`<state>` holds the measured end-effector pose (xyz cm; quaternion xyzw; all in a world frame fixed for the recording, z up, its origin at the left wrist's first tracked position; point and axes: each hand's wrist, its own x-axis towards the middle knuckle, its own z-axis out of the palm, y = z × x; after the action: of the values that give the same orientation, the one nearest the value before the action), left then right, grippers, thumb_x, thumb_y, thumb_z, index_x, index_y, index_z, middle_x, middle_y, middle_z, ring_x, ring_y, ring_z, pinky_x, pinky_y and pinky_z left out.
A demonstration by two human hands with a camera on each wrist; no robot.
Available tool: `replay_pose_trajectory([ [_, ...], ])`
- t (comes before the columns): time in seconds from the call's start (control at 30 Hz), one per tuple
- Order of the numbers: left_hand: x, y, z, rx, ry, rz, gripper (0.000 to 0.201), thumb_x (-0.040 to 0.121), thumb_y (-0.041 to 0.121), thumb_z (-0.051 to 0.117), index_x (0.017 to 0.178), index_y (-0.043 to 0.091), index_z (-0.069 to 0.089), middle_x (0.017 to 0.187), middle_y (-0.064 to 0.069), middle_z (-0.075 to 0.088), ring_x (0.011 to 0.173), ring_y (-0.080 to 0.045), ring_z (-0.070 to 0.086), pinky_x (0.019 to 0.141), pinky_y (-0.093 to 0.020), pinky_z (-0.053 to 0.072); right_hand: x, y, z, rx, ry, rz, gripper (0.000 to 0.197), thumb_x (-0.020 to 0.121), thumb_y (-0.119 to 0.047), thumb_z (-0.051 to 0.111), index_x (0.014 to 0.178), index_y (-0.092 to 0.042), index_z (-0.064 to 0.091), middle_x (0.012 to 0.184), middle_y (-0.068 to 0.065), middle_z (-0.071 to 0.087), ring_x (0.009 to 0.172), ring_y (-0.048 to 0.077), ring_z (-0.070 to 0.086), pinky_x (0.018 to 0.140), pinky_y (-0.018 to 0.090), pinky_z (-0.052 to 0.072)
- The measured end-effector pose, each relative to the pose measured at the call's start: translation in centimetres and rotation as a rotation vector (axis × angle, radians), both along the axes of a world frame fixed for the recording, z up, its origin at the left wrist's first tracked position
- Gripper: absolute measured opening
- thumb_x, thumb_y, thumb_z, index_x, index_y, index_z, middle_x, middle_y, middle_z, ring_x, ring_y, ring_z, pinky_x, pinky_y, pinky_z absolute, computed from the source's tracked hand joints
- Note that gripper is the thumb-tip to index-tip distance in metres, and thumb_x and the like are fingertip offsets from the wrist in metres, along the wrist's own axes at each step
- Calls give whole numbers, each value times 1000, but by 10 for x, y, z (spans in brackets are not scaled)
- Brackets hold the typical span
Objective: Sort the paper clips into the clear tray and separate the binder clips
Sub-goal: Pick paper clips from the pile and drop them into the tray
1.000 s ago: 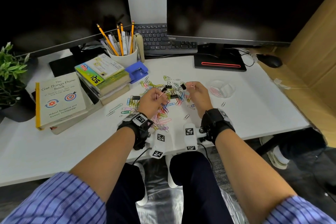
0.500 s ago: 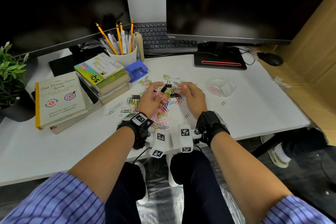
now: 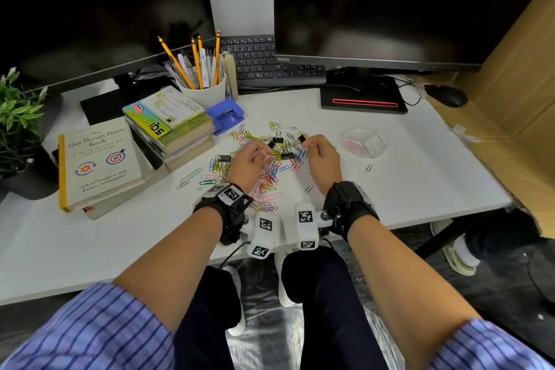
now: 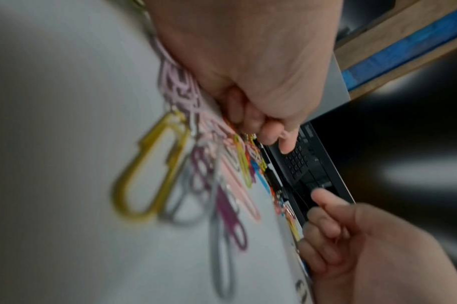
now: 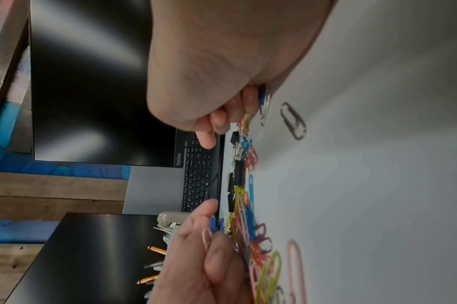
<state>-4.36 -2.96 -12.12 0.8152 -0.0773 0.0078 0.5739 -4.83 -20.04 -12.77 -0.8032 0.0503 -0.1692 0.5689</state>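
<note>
A pile of coloured paper clips [image 3: 270, 177] lies mid-desk, with black binder clips [image 3: 277, 140] among its far part. Both hands hover over it. My left hand [image 3: 264, 153] pinches a pink paper clip [image 5: 206, 236] between thumb and fingers. My right hand [image 3: 304, 144] has its fingers curled round a blue and a silver paper clip [image 5: 264, 102]; its fingertips sit beside another binder clip [image 3: 301, 138]. The clear tray [image 3: 378, 150], to the right of the hands, has pink clips in it.
A stack of books [image 3: 168, 129] and a blue hole punch [image 3: 225, 114] stand left of the pile. A pencil cup [image 3: 204, 93], keyboard [image 3: 270, 66] and monitor base [image 3: 363, 99] lie behind. Single clips [image 3: 368, 167] lie near the tray.
My right hand has moved slightly left over the far part of the pile. The left hand has shifted a little farther forward, still holding the pink clip.
</note>
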Motion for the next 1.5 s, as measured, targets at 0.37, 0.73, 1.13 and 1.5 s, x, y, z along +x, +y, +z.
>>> replay_pose_trajectory([
  [0.37,-5,-9,6,91,54,38,14,92,25,54,89,17,65,94,-6,66,89,-27,59,74,-28,42,15,-54,34,-138,105,-206,38,96,-2,35,126,-3,58,127,20,55,116,30,54,102,31,40],
  [0.73,-7,-10,7,68,51,30,5,90,14,59,86,17,61,112,-6,68,108,-20,61,84,-21,40,21,-77,31,-458,335,-167,37,89,3,43,115,-11,66,122,8,66,113,25,61,109,30,37],
  [1.13,-5,-8,4,128,47,34,5,87,17,59,86,19,63,107,-4,70,105,-21,62,79,-25,43,6,-89,71,-511,582,-312,31,91,-2,44,61,-5,39,103,23,65,98,37,62,67,30,43],
  [1.5,-5,-10,7,159,50,55,5,87,18,60,89,17,65,106,-5,69,97,-16,59,80,-26,43,-15,-76,67,-487,768,-135,31,93,-3,46,64,-12,41,118,23,58,121,34,55,98,35,46],
])
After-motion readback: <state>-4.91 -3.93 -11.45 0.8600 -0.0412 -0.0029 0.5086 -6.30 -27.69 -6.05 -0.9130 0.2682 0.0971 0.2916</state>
